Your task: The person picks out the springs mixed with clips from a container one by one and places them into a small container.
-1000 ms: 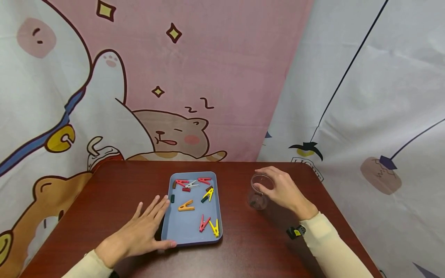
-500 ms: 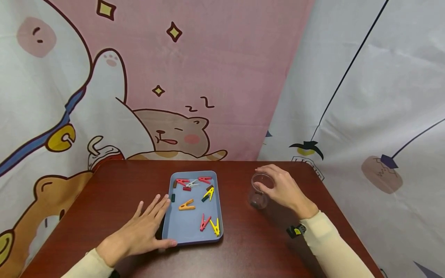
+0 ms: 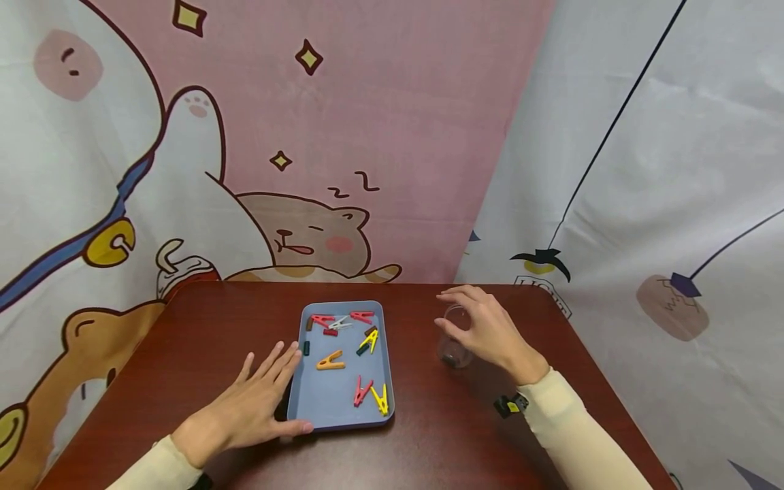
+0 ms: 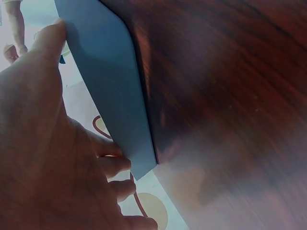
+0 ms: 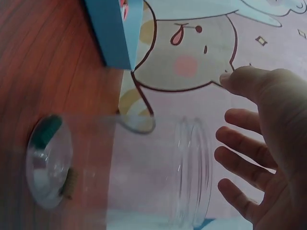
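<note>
With the tray [image 3: 331, 408] taken as the dial and twelve at its far side, the left hand [image 3: 245, 401] lies at eight o'clock, fingers straight and spread, its fingertips and thumb touching the tray's side without a grip. The jar [image 3: 450, 347], clear and upright on the table [image 3: 429, 429], stands well apart at three o'clock; a green piece [image 5: 48, 132] and a brown piece [image 5: 70, 183] lie on its bottom. Over its mouth is the right hand [image 3: 490, 333], thumb and fingers loosely curved and well parted, holding nothing; the right wrist view shows a gap between fingertips and rim. Inside the tray, an orange clip [image 3: 333, 366] lies just off centre toward nine, a white clip [image 3: 339, 323] at twelve, and a yellow clip [image 3: 382, 403] near four, just beside a pink clip [image 3: 360, 395].
</note>
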The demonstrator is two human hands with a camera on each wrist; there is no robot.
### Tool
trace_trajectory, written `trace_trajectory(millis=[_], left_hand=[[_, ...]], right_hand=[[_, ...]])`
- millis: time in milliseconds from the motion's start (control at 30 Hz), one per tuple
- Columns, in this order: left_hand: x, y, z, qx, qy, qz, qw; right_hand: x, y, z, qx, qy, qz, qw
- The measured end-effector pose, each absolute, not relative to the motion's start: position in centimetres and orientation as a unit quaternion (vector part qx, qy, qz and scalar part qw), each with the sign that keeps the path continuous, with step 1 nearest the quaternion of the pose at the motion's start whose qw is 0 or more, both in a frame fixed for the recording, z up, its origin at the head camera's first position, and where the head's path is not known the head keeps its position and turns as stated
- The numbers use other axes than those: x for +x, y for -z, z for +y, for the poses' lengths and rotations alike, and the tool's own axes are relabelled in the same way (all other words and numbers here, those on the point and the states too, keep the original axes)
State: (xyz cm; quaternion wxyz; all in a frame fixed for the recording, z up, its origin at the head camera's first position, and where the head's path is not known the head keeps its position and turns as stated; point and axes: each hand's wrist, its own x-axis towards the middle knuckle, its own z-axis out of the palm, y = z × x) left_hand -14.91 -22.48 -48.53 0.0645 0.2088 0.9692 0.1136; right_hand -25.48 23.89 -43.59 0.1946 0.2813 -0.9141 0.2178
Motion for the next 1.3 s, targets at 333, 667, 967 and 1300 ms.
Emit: trace_trajectory(millis=[333,667,967,1300], left_hand=[[-15.3,50.7,-23.6,0.241,-0.170,0.955,0.023],[-15.1,48.3,-22.6,0.228,-0.112,0.965,0.062],[-15.0,48.1,-22.5,0.222,-0.119,0.965,0.072],[-15.0,48.2,-22.4,0.224,-0.107,0.966,0.065]], right_hand=[[-25.8,42.8,20.3,0.321,-0.213,-0.899,0.208],[-26.7,42.5,16.8,0.347,-0.213,-0.893,0.189],[-27.6,42.8,13.4,0.344,-0.201,-0.906,0.141],[-28.9,43.4,10.3,0.366,-0.201,-0.904,0.096]])
